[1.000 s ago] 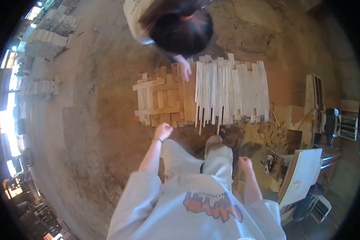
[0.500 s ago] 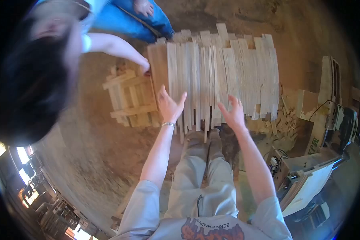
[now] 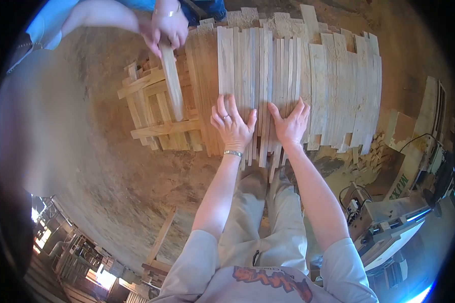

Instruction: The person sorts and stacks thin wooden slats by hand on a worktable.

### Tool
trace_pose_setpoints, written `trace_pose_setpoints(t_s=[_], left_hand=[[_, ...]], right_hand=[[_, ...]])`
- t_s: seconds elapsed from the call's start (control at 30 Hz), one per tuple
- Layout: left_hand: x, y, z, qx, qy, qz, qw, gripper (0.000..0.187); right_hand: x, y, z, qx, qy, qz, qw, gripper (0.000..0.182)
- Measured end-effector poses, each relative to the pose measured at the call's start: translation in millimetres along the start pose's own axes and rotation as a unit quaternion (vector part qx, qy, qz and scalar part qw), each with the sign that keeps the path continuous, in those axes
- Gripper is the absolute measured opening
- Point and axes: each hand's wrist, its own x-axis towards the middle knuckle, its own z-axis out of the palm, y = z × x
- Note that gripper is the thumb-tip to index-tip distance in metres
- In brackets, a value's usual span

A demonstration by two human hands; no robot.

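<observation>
Wood strips (image 3: pixel 248 65) lie right of the slatted frame (image 3: pixel 163 128). Both hands — left hand (image 3: pixel 233 126) and right hand (image 3: pixel 289 127) — rest on them, fingers spread, unclenched. The step seems to be bracketing strips; shifting them would call for even inward pressure.

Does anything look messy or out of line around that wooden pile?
Yes, mildly. A few thin, pale wooden strips jut past their neighbours at the near edge, and a flat, pale wooden board sticks out at the far edge, so both look uneven. Small, light wood scraps lie scattered to the right.
</observation>
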Motion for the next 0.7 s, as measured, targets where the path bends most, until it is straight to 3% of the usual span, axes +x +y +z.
trace_pose_setpoints(t_s=[0.23,0.4,0.7], left_hand=[[2.8,-3.2,-4.8,-0.018,0.007,0.004,1.0,0.076],[3.9,0.7,-12.4,-0.056,0.001,0.008,0.998,0.098],[3.8,-13.0,-10.9,-0.058,0.004,0.018,0.998,0.094]], right_hand=[[3.0,-2.9,-4.3,-0.004,-0.009,0.02,1.0,0.097],[1.6,-1.3,-2.3,-0.01,-0.019,0.032,0.999,0.097],[0.0,-0.7,-0.5,-0.003,-0.021,0.03,0.999,0.096]])
